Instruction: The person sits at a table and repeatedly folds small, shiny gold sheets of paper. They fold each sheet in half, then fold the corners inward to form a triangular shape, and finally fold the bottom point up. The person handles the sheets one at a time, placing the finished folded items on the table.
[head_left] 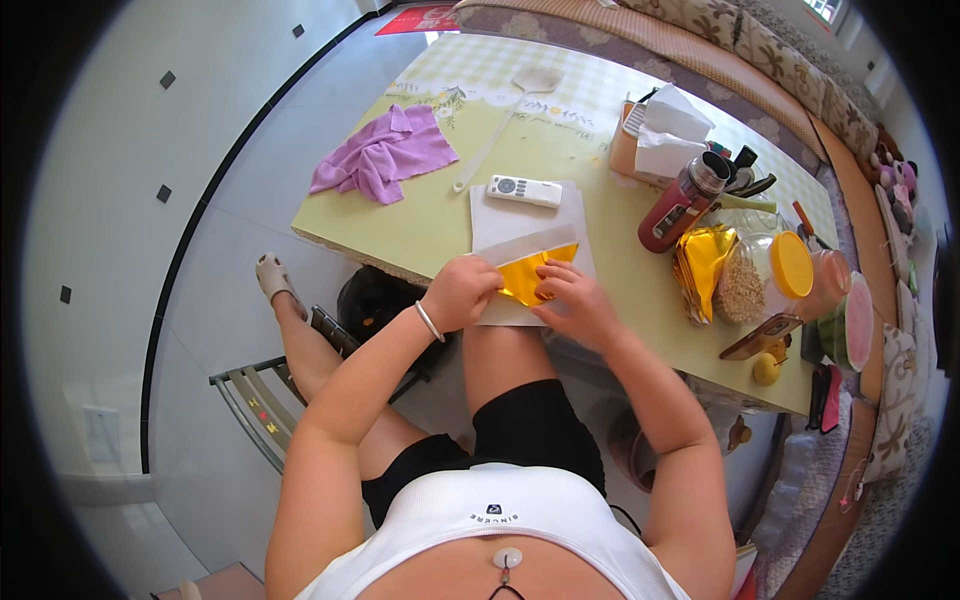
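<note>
1. With the left hand (463,293), pinches the left end of the gold sheet (521,280); with the right hand (578,303), touches its right part, fingers bent, whether gripping or merely pressing impossible to tell.
2. Holds the sheet above the white paper (490,230) at the near edge of the worktop (415,232), nearer than the remote (524,190).
3. Seems to be mid-fold; probably calls for lining up edges, then pressing the crease flat.

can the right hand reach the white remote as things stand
Likely yes: the white remote lies uncovered at the far end of the white paper, with nothing tall between it and the right hand, though that hand's fingers are at the gold sheet and may need to come off first.
</note>
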